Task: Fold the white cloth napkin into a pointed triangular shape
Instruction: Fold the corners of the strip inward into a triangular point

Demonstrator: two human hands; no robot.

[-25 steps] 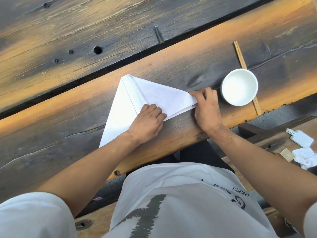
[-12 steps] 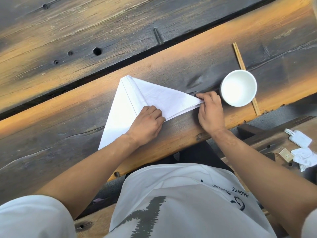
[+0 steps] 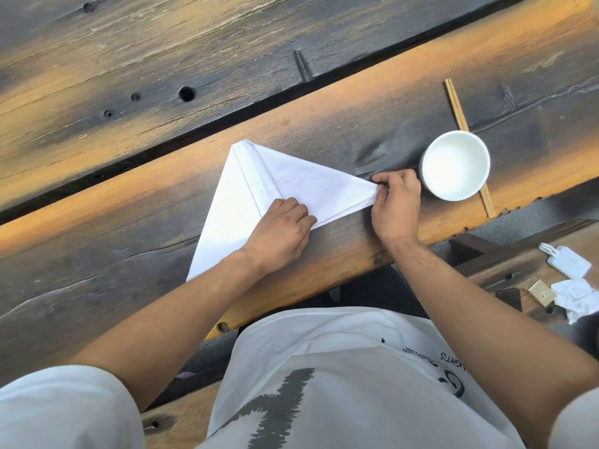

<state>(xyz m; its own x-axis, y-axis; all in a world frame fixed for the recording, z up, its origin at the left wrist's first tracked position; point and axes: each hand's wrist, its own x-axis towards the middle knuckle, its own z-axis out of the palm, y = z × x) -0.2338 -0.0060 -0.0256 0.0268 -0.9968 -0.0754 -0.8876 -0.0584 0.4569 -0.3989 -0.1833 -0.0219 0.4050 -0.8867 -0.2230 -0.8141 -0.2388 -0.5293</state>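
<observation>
Weathered plank counter [image 3: 324, 118]: white cloth napkin [image 3: 291, 183] lies left of the white bowl [image 3: 455, 165]; right hand [image 3: 397, 205], flat a second ago, now pinches its bowl-side tip, left hand [image 3: 278, 234] curled, pinning the fold, so the point looks nearly set.

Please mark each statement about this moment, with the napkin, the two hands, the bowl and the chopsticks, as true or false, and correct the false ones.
1. The right hand pinches the napkin's pointed right tip. True.
2. The left hand is lifted clear of the napkin. False: it presses down on the cloth near its lower edge.
3. The white bowl looks empty. True.
4. The chopsticks lie inside the bowl. False: they lie on the wooden table, passing behind the bowl.
5. The napkin lies completely unfolded. False: it shows folded layers and a triangular shape.
</observation>
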